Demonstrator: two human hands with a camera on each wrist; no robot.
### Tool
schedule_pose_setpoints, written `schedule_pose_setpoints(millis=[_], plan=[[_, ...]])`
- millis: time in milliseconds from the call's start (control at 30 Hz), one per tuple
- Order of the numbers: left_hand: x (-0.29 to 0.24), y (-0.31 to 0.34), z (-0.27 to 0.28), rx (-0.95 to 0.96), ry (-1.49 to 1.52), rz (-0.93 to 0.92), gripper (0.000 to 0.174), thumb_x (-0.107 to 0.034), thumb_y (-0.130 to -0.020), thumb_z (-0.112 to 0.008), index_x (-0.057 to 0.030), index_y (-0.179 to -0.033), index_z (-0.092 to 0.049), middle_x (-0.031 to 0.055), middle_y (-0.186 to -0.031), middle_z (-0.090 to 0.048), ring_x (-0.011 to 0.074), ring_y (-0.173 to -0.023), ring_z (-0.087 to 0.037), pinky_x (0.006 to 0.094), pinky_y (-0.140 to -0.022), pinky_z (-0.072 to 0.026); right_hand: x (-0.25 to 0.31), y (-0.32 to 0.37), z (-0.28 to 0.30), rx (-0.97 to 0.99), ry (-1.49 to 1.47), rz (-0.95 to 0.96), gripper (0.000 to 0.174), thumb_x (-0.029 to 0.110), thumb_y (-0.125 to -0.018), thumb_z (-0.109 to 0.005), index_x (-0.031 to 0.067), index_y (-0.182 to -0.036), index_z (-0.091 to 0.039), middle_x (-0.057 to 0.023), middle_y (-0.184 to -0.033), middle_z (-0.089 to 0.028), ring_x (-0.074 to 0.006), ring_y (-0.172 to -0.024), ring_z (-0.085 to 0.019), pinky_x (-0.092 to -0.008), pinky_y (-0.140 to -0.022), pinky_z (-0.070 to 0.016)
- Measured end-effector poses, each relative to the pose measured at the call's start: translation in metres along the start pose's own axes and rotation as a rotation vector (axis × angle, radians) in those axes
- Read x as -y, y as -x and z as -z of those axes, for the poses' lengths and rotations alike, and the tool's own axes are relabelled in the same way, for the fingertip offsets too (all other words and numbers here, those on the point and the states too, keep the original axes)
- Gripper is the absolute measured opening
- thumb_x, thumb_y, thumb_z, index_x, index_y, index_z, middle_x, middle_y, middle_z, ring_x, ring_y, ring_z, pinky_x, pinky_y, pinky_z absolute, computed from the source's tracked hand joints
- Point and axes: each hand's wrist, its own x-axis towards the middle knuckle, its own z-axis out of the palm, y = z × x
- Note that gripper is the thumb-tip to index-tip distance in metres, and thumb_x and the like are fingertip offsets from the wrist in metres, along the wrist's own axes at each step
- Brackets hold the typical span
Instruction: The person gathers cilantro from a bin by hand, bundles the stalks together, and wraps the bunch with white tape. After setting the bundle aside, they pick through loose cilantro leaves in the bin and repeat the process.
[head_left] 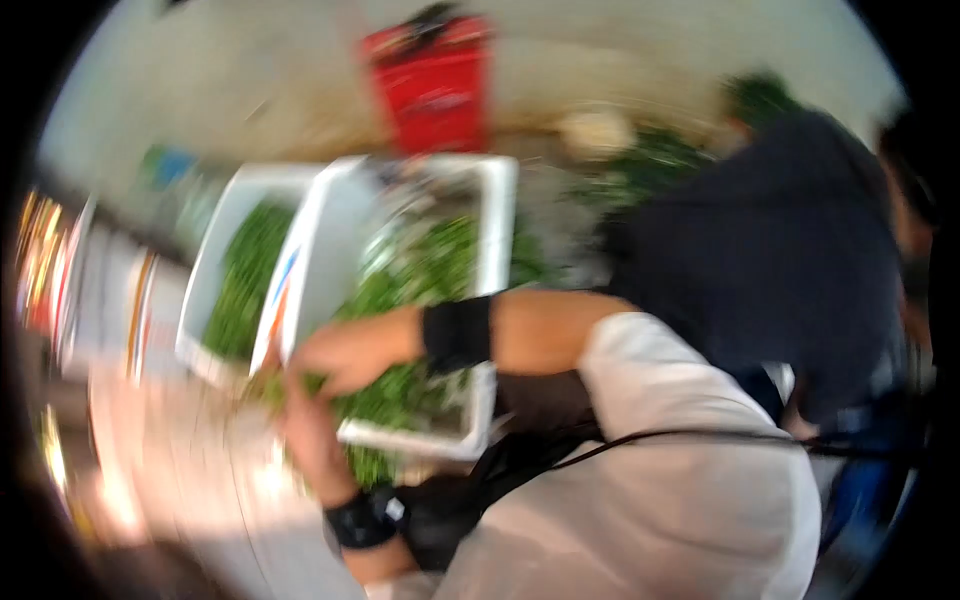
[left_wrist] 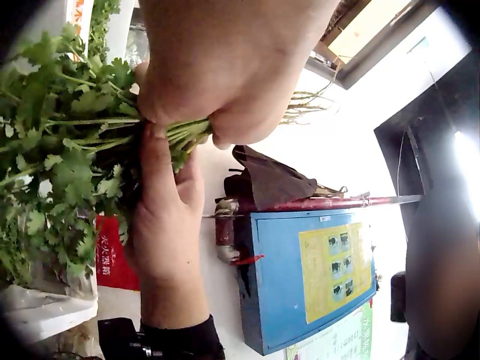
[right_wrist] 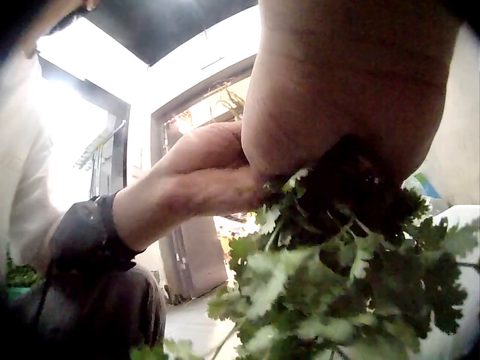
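Note:
A bunch of leafy coriander (left_wrist: 71, 150) with thin pale roots (left_wrist: 304, 107) is held between my two hands. My left hand (left_wrist: 225, 82) grips the stems near the root end. My right hand (left_wrist: 169, 217) holds the same stems right beside it, on the leafy side, thumb along the bunch. Leaves spread beneath my right hand (right_wrist: 345, 90) in the right wrist view, where my left hand (right_wrist: 206, 176) meets it. In the blurred head view, my left hand (head_left: 315, 440) and right hand (head_left: 350, 352) meet at the near edge of a white foam box (head_left: 497, 205) containing greens.
A second foam box (head_left: 205, 285) with greens stands alongside. Behind them is a red box (head_left: 437, 105) by the wall. Another person in dark clothing (head_left: 760, 250) bends close on the right, near more greens (head_left: 660, 165). A blue box (left_wrist: 274, 292) appears in the left wrist view.

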Motion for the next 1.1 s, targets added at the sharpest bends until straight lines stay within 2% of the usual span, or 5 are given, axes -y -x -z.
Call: schedule_pose_setpoints(millis=[100, 433, 800, 933, 1100], plan=[[-0.008, -0.010, -0.004, -0.095, 0.610, 0.028, 0.040, -0.023, -0.104, -0.052, -0.0015, -0.138, -0.055, 0.0111, -0.130, -0.063, 0.0162, -0.116, -0.057, 0.0318, -0.098, -0.0456, 0.000, -0.009, -0.007, 0.108, 0.074, -0.179, 0.050, 0.018, -0.089, -0.064, 0.0025, -0.134, -0.048, -0.0248, -0.125, -0.059, -0.0421, -0.115, -0.058, -0.0482, -0.098, -0.0469], [-0.005, -0.011, 0.010, 0.110, 1.172, -0.042, 0.045, -0.010, -0.096, -0.065, -0.0002, -0.134, -0.044, 0.0190, -0.136, -0.058, 0.0254, -0.130, -0.052, 0.0408, -0.111, -0.0388, 0.031, -0.016, -0.011, 0.159, 0.064, -0.183, 0.057, 0.019, -0.095, -0.055, -0.0070, -0.141, -0.034, -0.0321, -0.135, -0.050, -0.0465, -0.122, -0.051, -0.0492, -0.102, -0.0424], [0.004, -0.014, 0.027, -0.283, 0.571, -0.270, 0.018, -0.016, -0.102, -0.058, 0.0020, -0.102, -0.061, 0.0126, -0.096, -0.072, 0.0237, -0.112, -0.066, 0.0392, -0.104, -0.0465, -0.010, -0.014, 0.027, 0.051, 0.292, -0.097, 0.049, 0.029, -0.101, -0.053, 0.0020, -0.142, -0.047, -0.0182, -0.130, -0.056, -0.0287, -0.125, -0.053, -0.0384, -0.108, -0.0392], [0.027, -0.009, 0.052, -0.585, 0.561, -0.133, 0.026, -0.018, -0.094, -0.072, 0.0018, -0.104, -0.058, 0.0082, -0.082, -0.066, 0.0138, -0.071, -0.065, 0.0257, -0.066, -0.0521, -0.071, -0.009, 0.069, -0.075, 0.138, -0.381, 0.044, 0.034, -0.105, -0.047, 0.0044, -0.137, -0.054, -0.0118, -0.127, -0.062, -0.0248, -0.118, -0.059, -0.0371, -0.103, -0.0448], [0.043, 0.001, 0.071, -0.731, 0.312, -0.103, 0.020, -0.009, -0.091, -0.074, -0.0007, -0.095, -0.057, 0.0020, -0.081, -0.060, 0.0090, -0.072, -0.057, 0.0228, -0.065, -0.0498, -0.180, 0.017, 0.054, 0.351, 0.302, -0.727, 0.047, 0.037, -0.100, -0.054, 0.0026, -0.131, -0.059, -0.0175, -0.121, -0.067, -0.0328, -0.110, -0.064, -0.0417, -0.096, -0.0492]])
